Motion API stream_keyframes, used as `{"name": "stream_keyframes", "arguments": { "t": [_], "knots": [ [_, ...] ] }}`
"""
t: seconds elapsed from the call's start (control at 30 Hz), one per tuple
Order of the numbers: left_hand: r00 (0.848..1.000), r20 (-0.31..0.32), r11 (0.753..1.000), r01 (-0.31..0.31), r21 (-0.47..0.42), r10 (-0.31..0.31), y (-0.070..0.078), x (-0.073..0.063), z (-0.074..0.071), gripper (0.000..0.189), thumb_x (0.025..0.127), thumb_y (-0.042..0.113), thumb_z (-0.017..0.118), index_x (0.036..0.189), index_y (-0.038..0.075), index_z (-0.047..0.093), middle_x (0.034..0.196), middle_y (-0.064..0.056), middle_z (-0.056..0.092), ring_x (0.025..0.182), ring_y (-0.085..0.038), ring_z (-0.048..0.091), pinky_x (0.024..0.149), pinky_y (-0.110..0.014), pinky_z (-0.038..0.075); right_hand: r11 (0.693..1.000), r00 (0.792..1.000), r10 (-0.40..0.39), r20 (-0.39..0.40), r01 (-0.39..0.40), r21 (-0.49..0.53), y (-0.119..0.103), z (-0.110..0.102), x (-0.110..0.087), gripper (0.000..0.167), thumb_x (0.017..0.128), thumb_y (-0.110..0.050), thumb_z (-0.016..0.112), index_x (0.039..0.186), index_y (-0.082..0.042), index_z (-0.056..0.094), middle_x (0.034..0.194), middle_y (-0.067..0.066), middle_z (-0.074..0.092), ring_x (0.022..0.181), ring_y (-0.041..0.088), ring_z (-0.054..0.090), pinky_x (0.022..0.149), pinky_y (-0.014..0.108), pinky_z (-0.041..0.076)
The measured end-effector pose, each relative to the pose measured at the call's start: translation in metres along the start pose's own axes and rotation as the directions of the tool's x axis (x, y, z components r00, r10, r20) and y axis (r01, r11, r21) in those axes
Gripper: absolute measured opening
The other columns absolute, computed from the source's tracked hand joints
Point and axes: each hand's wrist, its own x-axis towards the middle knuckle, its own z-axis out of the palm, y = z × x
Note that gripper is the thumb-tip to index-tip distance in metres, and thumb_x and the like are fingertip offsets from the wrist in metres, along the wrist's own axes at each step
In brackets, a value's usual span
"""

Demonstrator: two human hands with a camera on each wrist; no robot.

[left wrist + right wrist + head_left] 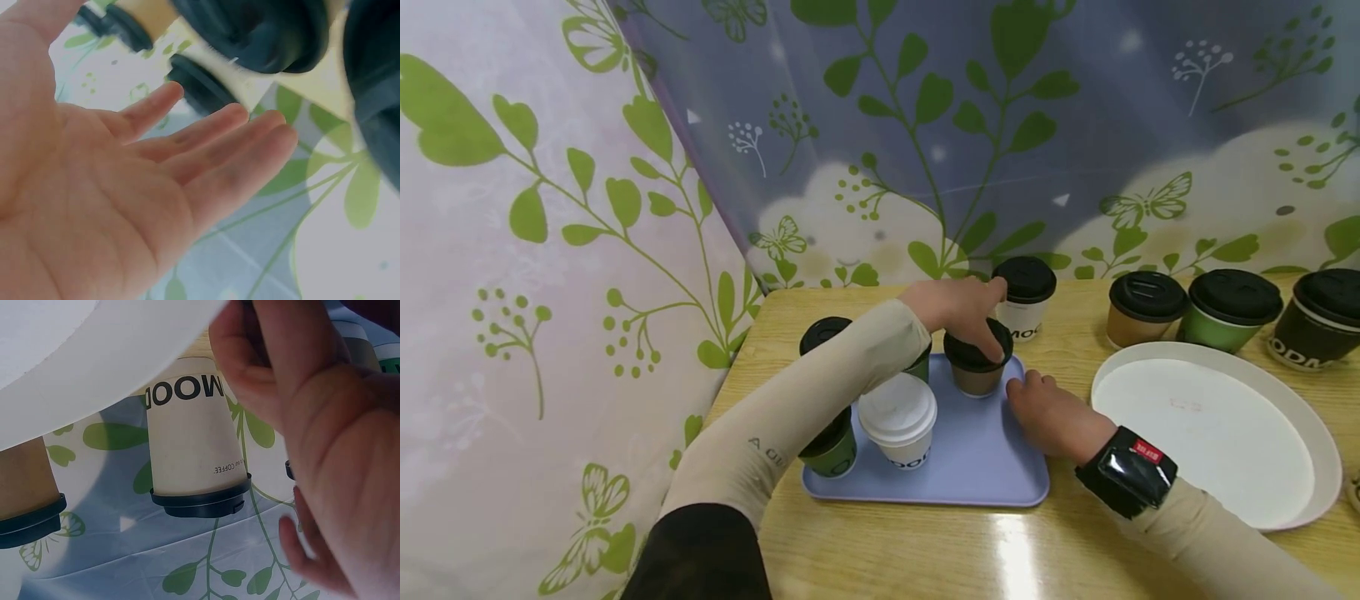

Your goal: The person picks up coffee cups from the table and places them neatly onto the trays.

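Observation:
My left hand (958, 310) reaches over the far right part of the blue tray (977, 467), above a brown paper cup (977, 383) with a black lid. Its thumb overlaps that lid in the head view. In the left wrist view the palm shows, with fingers (231, 169) extended and apart from the dark lids. My right hand (1051, 414) holds the tray's right edge with curled fingers. Also on the tray stand a white cup (898, 421) with a white lid, a green cup (835, 458) and more black-lidded cups, partly hidden by the left arm.
Behind the tray stands a white cup (1024, 312) with a black lid. To the right lies a round white tray (1210, 433). Behind it are a brown cup (1138, 325), a green cup (1225, 321) and a black cup (1311, 333). A patterned cloth (925, 125) borders the table.

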Motion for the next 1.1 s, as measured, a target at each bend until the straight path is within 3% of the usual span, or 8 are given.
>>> {"name": "stream_keyframes", "arguments": {
  "t": [0.17,0.37,0.7,0.93,1.1],
  "knots": [
    [0.998,-0.064,1.000,0.008,0.011,-0.007,0.002,0.001,-0.019,0.097,0.095,0.055,0.069,0.166,0.016,0.016,0.165,0.002,0.035,0.148,-0.017,0.038,0.114,-0.036,0.038,1.000,0.999,-0.018,-0.032,0.017,-0.018,0.001,0.001,-0.001,0.023,0.095,0.000,0.066,0.113,0.010,0.054,0.099,0.026,0.051,0.088,0.036,0.056,0.075,0.051,0.055],
    [0.992,-0.059,0.994,0.113,0.005,-0.113,0.006,0.017,-0.031,0.108,0.092,0.064,0.066,0.168,0.024,0.000,0.171,0.001,0.018,0.154,-0.017,0.026,0.117,-0.040,0.034,1.000,1.000,-0.003,-0.006,0.003,-0.020,0.000,0.001,0.000,0.025,0.097,-0.001,0.065,0.117,0.010,0.055,0.102,0.027,0.053,0.090,0.036,0.057,0.078,0.050,0.056],
    [0.981,-0.043,0.981,0.192,0.004,-0.191,0.014,0.040,-0.037,0.109,0.090,0.069,0.065,0.167,0.032,-0.004,0.173,0.003,0.009,0.158,-0.015,0.015,0.120,-0.039,0.031,1.000,1.000,-0.008,-0.024,0.008,-0.027,-0.002,-0.001,-0.002,0.022,0.097,0.000,0.063,0.115,0.011,0.055,0.100,0.027,0.053,0.089,0.036,0.057,0.076,0.050,0.056],
    [0.981,-0.022,0.981,0.192,0.024,-0.192,0.019,0.049,-0.039,0.108,0.089,0.071,0.064,0.166,0.039,-0.005,0.173,0.006,0.006,0.158,-0.014,0.012,0.120,-0.039,0.030,1.000,0.999,-0.010,-0.042,0.009,-0.026,-0.001,0.001,-0.003,0.019,0.098,0.001,0.061,0.112,0.011,0.053,0.098,0.027,0.051,0.088,0.037,0.056,0.074,0.051,0.055],
    [0.984,-0.009,0.984,0.179,-0.008,-0.179,0.021,0.054,-0.035,0.106,0.088,0.069,0.067,0.164,0.046,-0.004,0.174,0.004,0.003,0.158,-0.015,0.009,0.119,-0.039,0.031,0.999,0.998,-0.012,-0.056,0.010,-0.031,0.000,0.004,-0.002,0.018,0.098,0.002,0.061,0.111,0.011,0.053,0.098,0.027,0.050,0.087,0.038,0.055,0.073,0.052,0.054]
  ]
}}
